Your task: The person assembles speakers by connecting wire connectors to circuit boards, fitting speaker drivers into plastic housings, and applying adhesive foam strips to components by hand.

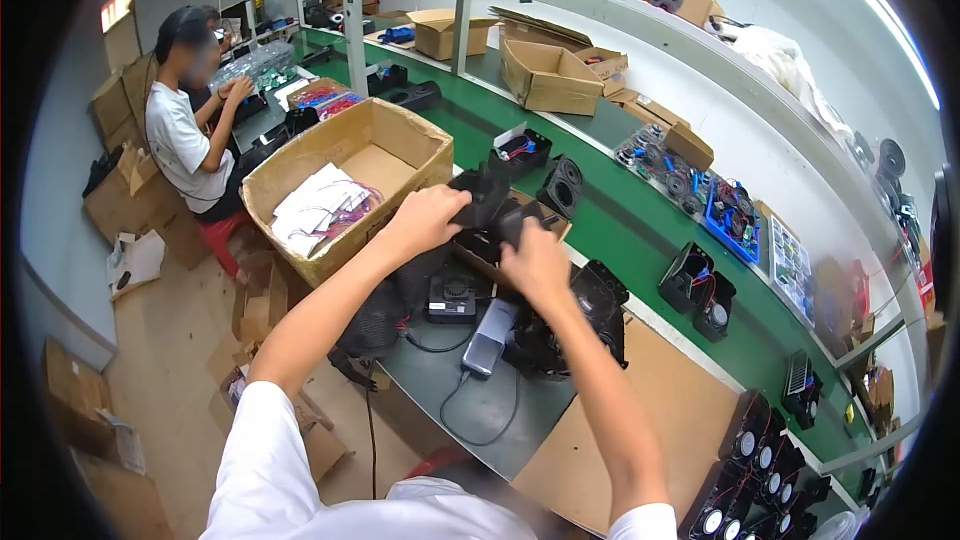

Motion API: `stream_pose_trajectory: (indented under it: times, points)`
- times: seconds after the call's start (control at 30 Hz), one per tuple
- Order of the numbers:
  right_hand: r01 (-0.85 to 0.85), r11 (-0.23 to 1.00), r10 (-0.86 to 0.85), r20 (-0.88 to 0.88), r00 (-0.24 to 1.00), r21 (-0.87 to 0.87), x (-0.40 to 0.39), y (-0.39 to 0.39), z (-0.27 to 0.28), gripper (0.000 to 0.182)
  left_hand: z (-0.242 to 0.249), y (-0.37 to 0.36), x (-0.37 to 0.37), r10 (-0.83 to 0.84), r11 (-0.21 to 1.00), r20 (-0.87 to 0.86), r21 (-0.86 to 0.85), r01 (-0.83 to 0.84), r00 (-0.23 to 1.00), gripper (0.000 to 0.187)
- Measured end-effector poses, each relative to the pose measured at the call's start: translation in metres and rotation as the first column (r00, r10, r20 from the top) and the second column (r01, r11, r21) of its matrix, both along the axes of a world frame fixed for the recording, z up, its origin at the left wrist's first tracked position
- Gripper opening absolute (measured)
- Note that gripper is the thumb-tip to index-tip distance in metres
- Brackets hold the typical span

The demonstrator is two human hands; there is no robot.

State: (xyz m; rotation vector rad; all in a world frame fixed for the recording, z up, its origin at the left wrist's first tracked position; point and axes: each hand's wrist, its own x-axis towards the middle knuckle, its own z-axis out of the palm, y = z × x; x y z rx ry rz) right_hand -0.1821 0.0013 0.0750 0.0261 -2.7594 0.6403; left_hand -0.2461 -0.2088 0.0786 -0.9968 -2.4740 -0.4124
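Note:
My left hand is closed on the edge of a black plastic part, which is blurred and of a kind I cannot make out. Close by on the right, my right hand grips a smaller dark piece. Both hands are over a small cardboard box, mostly hidden behind them. Below them on the bench lie a grey power bank with a cable and a square black device. Several black plastic housings are piled beside my right forearm.
A large carton with white papers and wires stands at the left. Green benchtop holds open speaker boxes and a blue tray. Finished-looking speakers stand at lower right. A metal shelf crosses above; another person sits at far left.

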Motion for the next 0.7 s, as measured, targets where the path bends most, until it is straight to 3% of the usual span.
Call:
stream_pose_trajectory:
  times: [0.03,0.17,0.23,0.27,0.3,0.33,0.37,0.43,0.47,0.5,0.57,0.7]
  points:
    - [0.002,0.999,-0.004,-0.031,1.000,-0.051,0.003,0.011,0.011,0.042,0.003,-0.002,-0.002,0.012,0.997,0.004,0.073,-0.012,1.000,0.033]
    - [-0.273,0.923,0.212,-0.234,0.949,-0.271,0.079,0.052,0.085,0.035,0.044,-0.014,0.054,-0.044,0.955,-0.068,0.291,0.062,0.997,0.033]
    - [-0.296,0.882,0.230,-0.213,0.950,-0.367,0.144,0.066,0.094,0.031,0.048,-0.016,0.111,-0.078,0.979,-0.099,0.183,0.095,0.992,0.028]
    - [-0.268,0.916,0.234,-0.146,0.961,-0.298,0.186,0.073,0.094,0.031,0.046,-0.016,0.144,-0.138,0.984,-0.152,0.094,0.153,0.979,0.021]
    - [-0.271,0.957,0.256,-0.139,0.957,-0.105,0.225,0.084,0.086,0.034,0.040,-0.016,0.177,-0.204,0.978,-0.199,0.006,0.209,0.959,0.014]
    - [-0.242,0.953,0.222,-0.125,0.967,-0.183,0.268,0.092,0.065,0.039,0.036,-0.016,0.208,-0.282,0.959,-0.105,0.000,0.284,0.954,0.011]
    - [-0.204,0.977,0.194,-0.136,0.972,-0.061,0.302,0.090,0.064,0.032,0.029,-0.017,0.235,-0.358,0.934,-0.007,0.002,0.358,0.934,0.008]
    - [-0.124,0.988,0.132,-0.089,0.987,0.095,0.358,0.081,0.058,0.041,0.008,-0.020,0.273,-0.426,0.905,0.138,0.057,0.422,0.894,0.007]
    - [-0.047,0.998,0.050,-0.094,0.994,0.031,0.380,0.075,0.042,0.037,-0.004,-0.020,0.285,-0.440,0.898,0.151,0.076,0.433,0.885,0.007]
    - [0.000,0.988,0.014,-0.088,0.996,0.153,0.401,0.072,0.022,0.042,-0.016,-0.020,0.295,-0.450,0.893,0.161,0.091,0.441,0.879,0.008]
    - [0.048,0.976,-0.062,0.063,0.996,0.212,0.421,0.051,-0.011,0.043,-0.048,-0.007,0.311,-0.378,0.926,0.217,0.085,0.368,0.900,0.010]
    - [0.057,0.958,-0.066,0.024,0.997,0.280,0.402,0.037,-0.062,0.025,-0.080,0.024,0.307,-0.330,0.938,0.233,-0.028,0.346,0.915,0.019]
